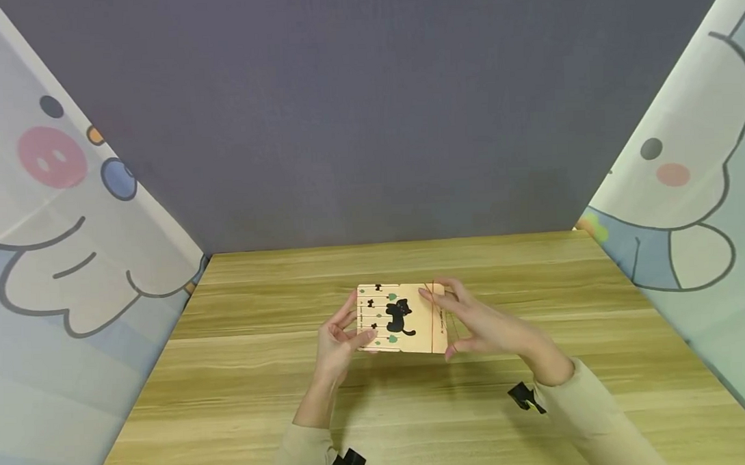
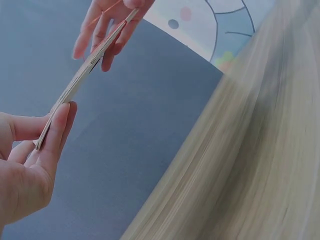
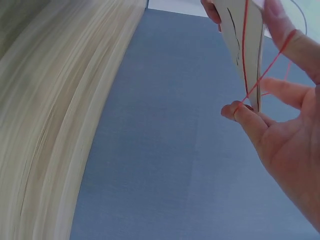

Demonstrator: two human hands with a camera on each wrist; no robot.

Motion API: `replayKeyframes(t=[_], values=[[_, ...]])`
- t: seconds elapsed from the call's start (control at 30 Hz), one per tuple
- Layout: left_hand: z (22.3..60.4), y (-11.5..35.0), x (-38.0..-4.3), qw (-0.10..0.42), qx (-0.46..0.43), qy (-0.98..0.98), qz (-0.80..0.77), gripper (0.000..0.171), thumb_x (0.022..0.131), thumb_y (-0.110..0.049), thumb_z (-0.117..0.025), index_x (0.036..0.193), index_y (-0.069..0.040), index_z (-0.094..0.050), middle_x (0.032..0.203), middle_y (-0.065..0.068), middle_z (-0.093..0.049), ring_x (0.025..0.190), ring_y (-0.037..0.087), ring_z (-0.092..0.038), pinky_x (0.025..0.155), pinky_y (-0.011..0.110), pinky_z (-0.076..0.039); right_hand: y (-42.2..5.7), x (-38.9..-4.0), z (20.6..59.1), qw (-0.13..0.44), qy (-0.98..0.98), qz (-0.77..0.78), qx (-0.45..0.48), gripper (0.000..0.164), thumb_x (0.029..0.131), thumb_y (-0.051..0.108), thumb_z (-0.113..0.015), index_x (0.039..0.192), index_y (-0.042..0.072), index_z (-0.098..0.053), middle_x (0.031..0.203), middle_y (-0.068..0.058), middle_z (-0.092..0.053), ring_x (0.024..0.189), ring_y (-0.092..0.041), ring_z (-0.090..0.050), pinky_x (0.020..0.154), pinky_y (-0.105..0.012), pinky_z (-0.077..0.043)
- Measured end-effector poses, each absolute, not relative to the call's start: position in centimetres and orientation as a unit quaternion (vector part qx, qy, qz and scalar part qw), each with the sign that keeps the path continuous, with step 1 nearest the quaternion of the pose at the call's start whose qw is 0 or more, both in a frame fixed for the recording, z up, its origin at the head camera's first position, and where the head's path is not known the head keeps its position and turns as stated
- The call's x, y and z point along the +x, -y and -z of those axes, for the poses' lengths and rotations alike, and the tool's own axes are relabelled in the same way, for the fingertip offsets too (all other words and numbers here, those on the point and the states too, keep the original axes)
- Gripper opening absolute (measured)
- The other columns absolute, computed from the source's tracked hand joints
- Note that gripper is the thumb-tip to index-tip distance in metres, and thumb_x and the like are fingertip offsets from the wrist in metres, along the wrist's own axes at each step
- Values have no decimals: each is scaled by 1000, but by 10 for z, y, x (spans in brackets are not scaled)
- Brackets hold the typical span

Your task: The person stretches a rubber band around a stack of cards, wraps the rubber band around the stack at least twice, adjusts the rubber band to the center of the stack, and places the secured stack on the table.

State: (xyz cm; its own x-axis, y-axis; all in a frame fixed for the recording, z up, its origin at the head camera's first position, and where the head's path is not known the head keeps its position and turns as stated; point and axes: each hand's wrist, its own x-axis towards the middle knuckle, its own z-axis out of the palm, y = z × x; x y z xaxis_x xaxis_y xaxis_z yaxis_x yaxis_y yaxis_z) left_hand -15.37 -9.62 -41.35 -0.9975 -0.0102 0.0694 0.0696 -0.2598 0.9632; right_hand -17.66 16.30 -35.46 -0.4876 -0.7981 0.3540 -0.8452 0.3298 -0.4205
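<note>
Beige sleeves [image 1: 303,450] nearest, cat-print card [image 1: 417,327] held up off the table [image 1: 229,374].
Left hand [image 1: 333,350]: fingers pinch card's left end, thumb on front. Card is cream, layered at the edge, black cat mid-front. Red cord [image 1: 432,329] wraps its right end, stretched onto right hand [image 1: 483,324], fingers spread, touching that end.

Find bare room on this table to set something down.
Free: the pale wooden table between left hand and left cartoon panel, between right hand and right cartoon panel, and along the dark grey wall. Crowded: centre and front, with beige sleeves and hands flanking a cream, rectangular, cat-printed paper pad.
</note>
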Motion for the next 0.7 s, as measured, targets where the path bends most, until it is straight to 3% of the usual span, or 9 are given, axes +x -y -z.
replayKeyframes(t=[0.23, 0.33, 0.47, 0.7], values=[[411, 94, -153, 15, -29, 583, 812, 77, 65, 19, -62, 132, -11, -40, 139, 14, -31, 79, 25, -60, 59, 28, -57, -164, -173, 351, 39, 833, -289, 470, 86, 63, 36, -75, 131, 2, -34, 134, -17, -23, 114, -29, -40, 91, -44, -44], [410, 94, -153, 20, -30, 587, 809, 77, 65, 18, -63, 133, -11, -39, 139, 14, -30, 95, 30, -56, 65, 29, -56, -164, -172, 348, 40, 840, -297, 453, 81, 64, 42, -73, 127, 5, -38, 134, -15, -25, 116, -29, -39, 94, -45, -42], [408, 94, -154, 26, -30, 596, 802, 77, 65, 16, -65, 132, -13, -40, 140, 11, -30, 113, 31, -43, 75, 30, -54, -164, -174, 347, 64, 836, -296, 457, 80, 62, 36, -77, 124, 4, -40, 133, -16, -27, 116, -31, -40, 94, -46, -42], [408, 96, -155, 15, -59, 560, 826, 78, 69, 19, -61, 136, -12, -35, 142, 15, -25, 83, 37, -60, 54, 35, -57, -163, -177, 346, 86, 815, -298, 489, 78, 60, 16, -80, 125, 0, -39, 134, -20, -25, 118, -33, -35, 90, -49, -44]])
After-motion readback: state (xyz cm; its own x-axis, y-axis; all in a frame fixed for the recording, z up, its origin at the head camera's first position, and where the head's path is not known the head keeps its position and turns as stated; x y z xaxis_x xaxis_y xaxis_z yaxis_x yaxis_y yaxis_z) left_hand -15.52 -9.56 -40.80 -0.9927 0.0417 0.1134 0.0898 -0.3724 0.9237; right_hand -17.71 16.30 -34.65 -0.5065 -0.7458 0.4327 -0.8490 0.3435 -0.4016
